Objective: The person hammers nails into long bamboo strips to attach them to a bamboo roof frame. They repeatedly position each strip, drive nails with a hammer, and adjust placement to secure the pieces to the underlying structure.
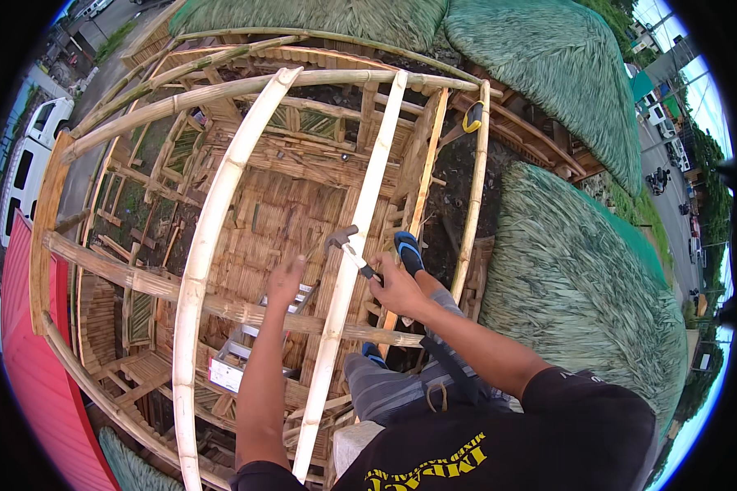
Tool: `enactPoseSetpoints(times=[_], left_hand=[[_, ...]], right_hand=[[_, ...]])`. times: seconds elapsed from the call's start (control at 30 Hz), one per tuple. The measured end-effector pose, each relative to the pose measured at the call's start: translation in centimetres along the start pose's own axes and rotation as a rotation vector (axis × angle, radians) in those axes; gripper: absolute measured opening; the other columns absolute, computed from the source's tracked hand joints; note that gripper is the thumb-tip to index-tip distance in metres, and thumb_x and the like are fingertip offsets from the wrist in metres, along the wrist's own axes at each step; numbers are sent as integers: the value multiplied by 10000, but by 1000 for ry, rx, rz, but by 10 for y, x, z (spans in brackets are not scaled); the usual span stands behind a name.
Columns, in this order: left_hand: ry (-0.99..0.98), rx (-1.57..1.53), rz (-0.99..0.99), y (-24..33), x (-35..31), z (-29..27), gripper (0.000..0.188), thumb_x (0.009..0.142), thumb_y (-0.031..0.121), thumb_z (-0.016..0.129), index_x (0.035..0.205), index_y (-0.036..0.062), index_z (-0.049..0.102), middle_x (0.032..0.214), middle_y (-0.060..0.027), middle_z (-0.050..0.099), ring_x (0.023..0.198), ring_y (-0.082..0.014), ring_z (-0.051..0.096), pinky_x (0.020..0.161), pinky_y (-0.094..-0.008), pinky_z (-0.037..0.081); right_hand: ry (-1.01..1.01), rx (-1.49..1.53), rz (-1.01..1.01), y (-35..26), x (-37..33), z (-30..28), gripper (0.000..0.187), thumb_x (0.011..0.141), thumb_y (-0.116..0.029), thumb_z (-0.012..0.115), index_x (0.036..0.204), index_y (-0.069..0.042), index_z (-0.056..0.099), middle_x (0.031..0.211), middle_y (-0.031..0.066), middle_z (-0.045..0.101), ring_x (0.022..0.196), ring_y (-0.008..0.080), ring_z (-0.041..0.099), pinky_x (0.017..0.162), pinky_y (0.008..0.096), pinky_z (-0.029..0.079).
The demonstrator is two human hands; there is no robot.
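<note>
A hammer (354, 252) with a dark head and black grip is in my right hand (399, 288). Its head lies over a pale split-bamboo strip (375, 186) that runs lengthwise across the frame. To the left of that strip is my left hand (285, 280), its fingers drawn together. Whatever they may pinch is too small to make out. Another split-bamboo strip (213, 209) curves past on the left of my left forearm. Beneath both strips a round bamboo pole (143, 280) runs crosswise.
I am high on the bamboo frame, one shoe (408, 250) beside the right-hand timbers. A metal stepladder (236, 350) stands below, over a slatted bamboo floor (282, 209). A yellow-and-black saw handle (472, 117) shows at the upper right. Thatched roofs (577, 262) adjoin; a red roof (37, 327) is left.
</note>
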State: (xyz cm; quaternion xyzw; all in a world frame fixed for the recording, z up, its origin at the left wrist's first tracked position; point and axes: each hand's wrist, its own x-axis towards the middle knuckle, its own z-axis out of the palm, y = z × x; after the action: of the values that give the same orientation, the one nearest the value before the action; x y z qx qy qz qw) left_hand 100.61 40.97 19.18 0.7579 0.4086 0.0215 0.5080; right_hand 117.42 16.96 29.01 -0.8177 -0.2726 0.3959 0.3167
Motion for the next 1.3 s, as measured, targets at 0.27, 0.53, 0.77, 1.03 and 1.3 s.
enactPoseSetpoints(times=[0.27, 0.53, 0.77, 1.03, 1.3], left_hand=[[-96, -1044, -377, 147, 148, 185, 216, 1031, 163, 586, 1226, 74, 563, 801, -13, 606, 659, -135, 593, 590, -284, 467], [-310, -631, -369, 214, 274, 254, 177, 966, 109, 615, 1134, 67, 575, 983, -60, 702, 881, -139, 631, 808, -313, 462], [-300, -452, -393, 201, 296, 283, 125, 910, 106, 675, 1009, 71, 606, 853, -5, 588, 814, -121, 523, 762, -309, 435], [-384, -421, -433, 206, 319, 305, 78, 913, 75, 680, 951, 52, 616, 860, -32, 613, 806, -152, 564, 730, -329, 448], [-213, -543, -536, 176, 287, 263, 105, 907, 53, 654, 970, 73, 573, 869, -32, 649, 750, -136, 590, 708, -320, 474]], right_hand=[[-48, 234, -131, 43, 164, -98, 272, 1013, -225, 646, 1122, -13, 514, 861, 130, 644, 789, 258, 664, 723, 405, 519], [931, 35, 120, 198, 396, -353, 565, 950, -212, 693, 1390, 72, 478, 1321, 275, 566, 1168, 368, 620, 999, 432, 494], [992, 96, 342, 276, 495, -428, 656, 892, -231, 728, 1404, 77, 458, 1219, 288, 613, 1199, 444, 578, 1040, 468, 448], [662, 396, 544, 291, 515, -432, 435, 783, -143, 699, 1174, 37, 636, 1013, 143, 671, 952, 245, 640, 842, 400, 490], [741, 513, 41, 127, 456, -484, 308, 844, -154, 690, 1085, -2, 572, 859, 46, 602, 805, 160, 531, 813, 341, 434]])
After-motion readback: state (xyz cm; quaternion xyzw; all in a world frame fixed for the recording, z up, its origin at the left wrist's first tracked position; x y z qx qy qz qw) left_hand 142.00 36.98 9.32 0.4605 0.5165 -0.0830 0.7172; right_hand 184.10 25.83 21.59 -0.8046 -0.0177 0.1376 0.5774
